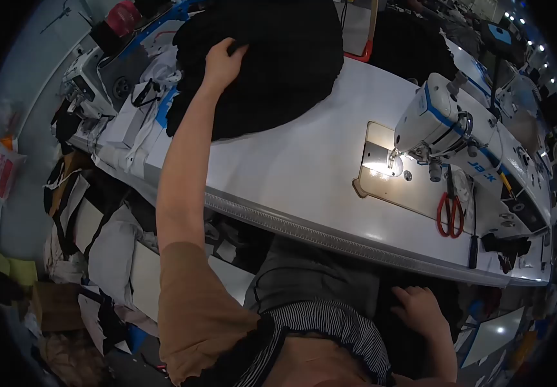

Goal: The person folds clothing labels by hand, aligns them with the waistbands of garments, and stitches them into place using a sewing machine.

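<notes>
My left hand (225, 62) reaches far across the table with its fingers pinched on a large piece of black cloth (278, 71). The cloth lies spread over the back left of the white tabletop, its rounded edge facing me. Below the table's front edge, my right hand (422, 313) is down beside my lap, its fingers loosely bent and apart. Dark cloth (388, 335) lies next to that hand; I cannot make out clear contact between them.
A white and blue sewing machine (443, 119) stands on the right with its lamp lit over the metal needle plate (381, 158). Red-handled scissors (450, 216) and a dark screwdriver (473, 250) lie beside it. A ruler strip (291, 222) runs along the front edge. Another machine (88, 84) is far left.
</notes>
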